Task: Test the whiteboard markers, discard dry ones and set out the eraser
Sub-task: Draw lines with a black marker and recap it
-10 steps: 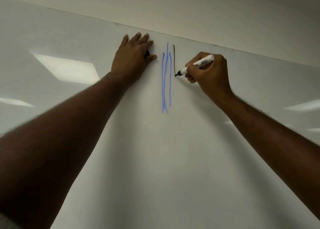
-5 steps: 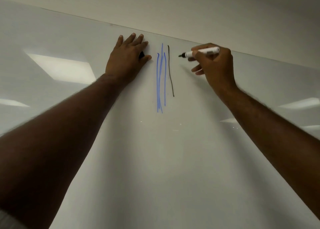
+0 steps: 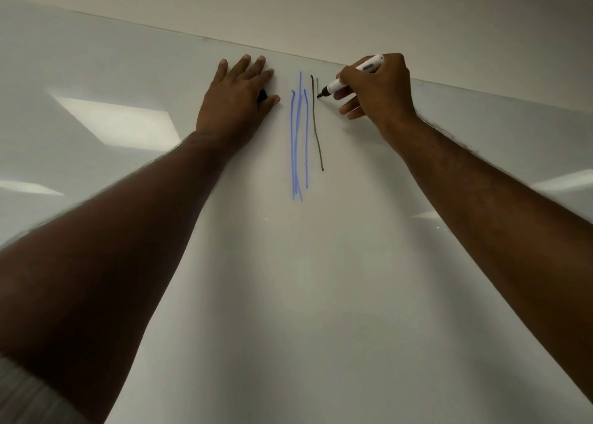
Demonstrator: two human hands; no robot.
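1. A white-barrelled marker [image 3: 353,78] with a black tip sits at about 1 o'clock in the head view, slanted with its tip low at 8 o'clock and its tail high at 2 o'clock, the tip touching the whiteboard [image 3: 321,279].
2. The right hand [image 3: 375,93] holds the marker in a pen grip, thumb and forefinger closed around the lower barrel near the tip, the remaining fingers curled beneath.
3. Judged from its look, the marker is light, stiff and smooth plastic, liable to roll or slip; a hold low on the barrel, close to the tip, seems best for steady pressure.
4. A short, faint grey stroke [image 3: 317,86] runs above the tip; just beside it at 9 o'clock is a longer black line [image 3: 317,128], which looks dark and continuous, suggesting the marker has ink.
5. Further toward 9 o'clock stand several blue lines [image 3: 298,141], running 12 to 6 o'clock.
6. The left hand [image 3: 239,99] lies flat on the board at 11 o'clock, fingers spread narrowly, pinning a small black object [image 3: 262,95], probably the marker's cap, under the thumb side.
7. No eraser or bin is in view.
8. Ceiling lights [image 3: 118,122] reflect off the glossy board at 9 o'clock.
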